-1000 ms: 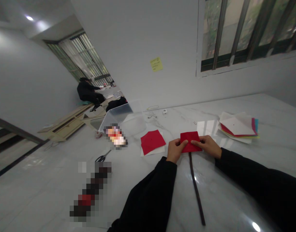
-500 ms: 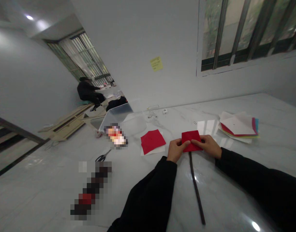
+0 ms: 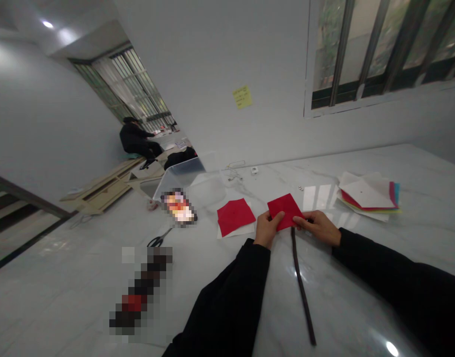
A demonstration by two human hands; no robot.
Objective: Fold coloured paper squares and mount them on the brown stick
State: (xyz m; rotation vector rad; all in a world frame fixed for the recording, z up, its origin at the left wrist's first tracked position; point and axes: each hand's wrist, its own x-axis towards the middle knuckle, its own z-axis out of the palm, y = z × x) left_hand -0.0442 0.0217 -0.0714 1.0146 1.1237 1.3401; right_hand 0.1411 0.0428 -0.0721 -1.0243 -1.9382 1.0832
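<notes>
A red square of paper point(image 3: 285, 210) is pinched between my two hands above the table. My left hand point(image 3: 266, 229) grips its left lower edge, thumb on top; my right hand point(image 3: 318, 225) grips the lower right corner, also with the thumb on top. Below the paper a thin dark brown stick point(image 3: 302, 287) lies on the table, its upper end hidden behind the paper. Left of my left hand, another red paper sheet point(image 3: 235, 217) rests over a white sheet point(image 3: 246, 229).
Scissors point(image 3: 156, 241) lie left on the marble-look table point(image 3: 220, 277), near two blurred-out items. Behind them stands a clear plastic bin point(image 3: 208, 186). A stack of coloured paper point(image 3: 369, 196) sits at right. A person point(image 3: 134, 138) sits far back by a window.
The red paper in my hands has turned and tilted, and it has shifted slightly to the left. My hands keep hold of it. The stick and the other sheets stay put.
</notes>
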